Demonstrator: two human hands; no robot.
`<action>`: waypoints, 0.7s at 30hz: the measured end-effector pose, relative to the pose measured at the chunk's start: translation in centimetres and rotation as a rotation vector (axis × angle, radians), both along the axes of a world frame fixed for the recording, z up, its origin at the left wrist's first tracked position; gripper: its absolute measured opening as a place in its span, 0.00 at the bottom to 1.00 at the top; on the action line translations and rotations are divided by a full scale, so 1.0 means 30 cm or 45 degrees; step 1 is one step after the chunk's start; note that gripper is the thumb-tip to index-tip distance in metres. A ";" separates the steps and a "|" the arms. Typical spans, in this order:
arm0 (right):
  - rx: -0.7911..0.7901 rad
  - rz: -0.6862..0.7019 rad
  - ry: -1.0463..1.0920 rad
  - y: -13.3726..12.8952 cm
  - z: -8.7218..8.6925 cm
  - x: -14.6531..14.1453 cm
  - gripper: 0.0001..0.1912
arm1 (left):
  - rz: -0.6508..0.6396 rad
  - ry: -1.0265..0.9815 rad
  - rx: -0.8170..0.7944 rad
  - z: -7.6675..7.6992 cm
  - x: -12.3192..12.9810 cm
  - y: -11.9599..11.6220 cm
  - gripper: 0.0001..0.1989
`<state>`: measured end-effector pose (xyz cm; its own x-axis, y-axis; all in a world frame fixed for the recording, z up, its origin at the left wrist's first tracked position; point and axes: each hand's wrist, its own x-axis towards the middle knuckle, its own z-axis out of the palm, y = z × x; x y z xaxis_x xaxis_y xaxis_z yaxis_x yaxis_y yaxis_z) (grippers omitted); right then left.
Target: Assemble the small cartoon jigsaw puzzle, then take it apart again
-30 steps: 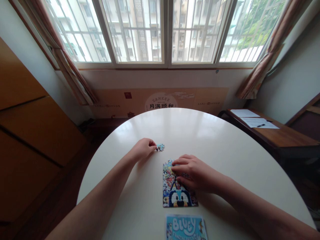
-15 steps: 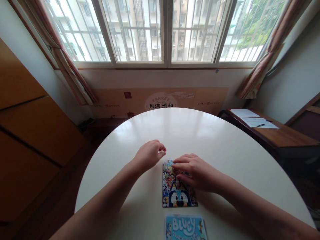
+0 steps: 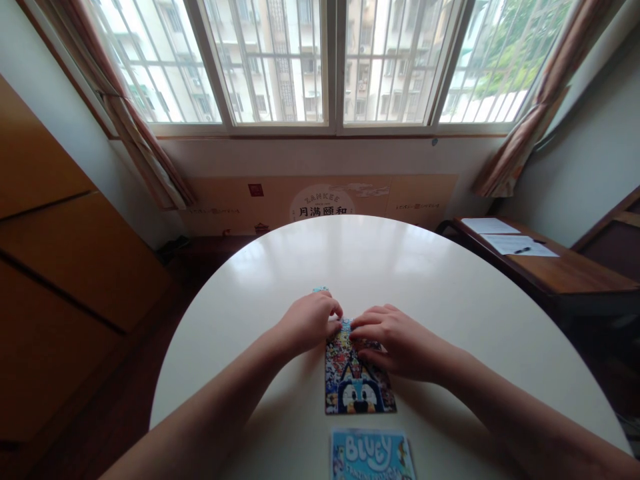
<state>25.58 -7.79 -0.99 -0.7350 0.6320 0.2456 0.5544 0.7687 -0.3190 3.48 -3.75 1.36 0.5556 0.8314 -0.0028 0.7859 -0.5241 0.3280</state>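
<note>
A colourful jigsaw puzzle (image 3: pixel 357 390) with a blue dog face lies on the white round table (image 3: pixel 240 413). At its upper left corner is my left hand (image 3: pixel 313 323), thumb and fingers curled close together; what they hold, if anything, is hidden. My right hand (image 3: pixel 395 340) rests on the puzzle's upper right part, its fingers spread and holding nothing. Just beyond my left hand, small light blue puzzle pieces (image 3: pixel 321 289) show on the table. Below the puzzle lies a blue Bluey card (image 3: pixel 371 455), cut off by the frame's bottom edge.
On the right stands a wooden side table (image 3: pixel 575 280) with papers (image 3: pixel 493 226) and a dark pen (image 3: pixel 523 250). A printed cardboard panel (image 3: pixel 225 193) is under the barred window. Orange cabinets (image 3: pixel 50 253) are at the left.
My left hand has moved right and nearer, to the puzzle's upper left corner, and light blue pieces now show behind it. My right hand has shifted slightly right.
</note>
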 end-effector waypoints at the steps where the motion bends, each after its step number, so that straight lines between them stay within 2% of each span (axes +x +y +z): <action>1: -0.004 0.000 -0.002 0.000 0.000 0.000 0.10 | 0.005 -0.008 -0.002 -0.004 0.001 0.001 0.08; 9: -0.017 -0.002 -0.004 0.000 0.001 -0.002 0.10 | 0.033 -0.074 -0.016 -0.008 0.000 0.007 0.08; 13: -0.024 -0.009 -0.011 -0.003 0.002 -0.002 0.10 | 0.055 -0.129 -0.093 -0.007 0.004 0.008 0.07; 17: -0.028 -0.007 -0.019 -0.004 0.005 -0.002 0.10 | 0.085 -0.254 -0.179 -0.005 -0.002 0.020 0.05; 21: -0.036 -0.011 -0.025 -0.005 0.009 -0.004 0.10 | 0.179 -0.438 -0.189 0.015 -0.046 0.058 0.06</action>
<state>25.45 -7.94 -0.72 -0.7338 0.6450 0.2132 0.5676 0.7546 -0.3293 2.11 -2.02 1.80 0.4258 0.9041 0.0375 0.6778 -0.3461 0.6487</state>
